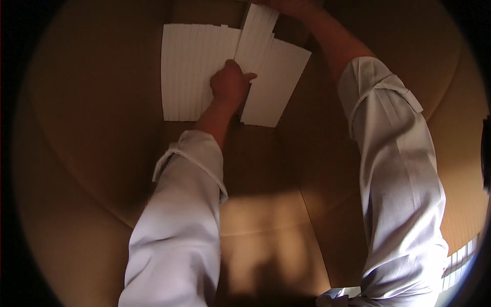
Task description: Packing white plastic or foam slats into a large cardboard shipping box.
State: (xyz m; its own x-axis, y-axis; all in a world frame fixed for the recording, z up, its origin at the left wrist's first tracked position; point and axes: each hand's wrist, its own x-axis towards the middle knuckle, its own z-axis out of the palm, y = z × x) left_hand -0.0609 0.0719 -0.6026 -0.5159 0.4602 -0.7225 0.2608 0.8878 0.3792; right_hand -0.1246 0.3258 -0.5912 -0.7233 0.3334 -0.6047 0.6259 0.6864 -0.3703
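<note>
A: How's our grip?

B: Our left hand [231,84] curls at the near end of the white bundle [257,28], thumb out; can't tell if it's pinching. Our right hand [292,6] is cut off up top, no clue.

A: Handling?

B: We'd guess light, stiffish, crushable; hold both ends. It points lengthwise away from us, leaning right, between white packs [186,71] inside the big carton [82,128].

1 fisheye view looks from the person's head down along 2 sleeves [176,220] into a cardboard box [92,123], near enough that its walls fill most of the picture, overshooting its edge at lower right.
</note>
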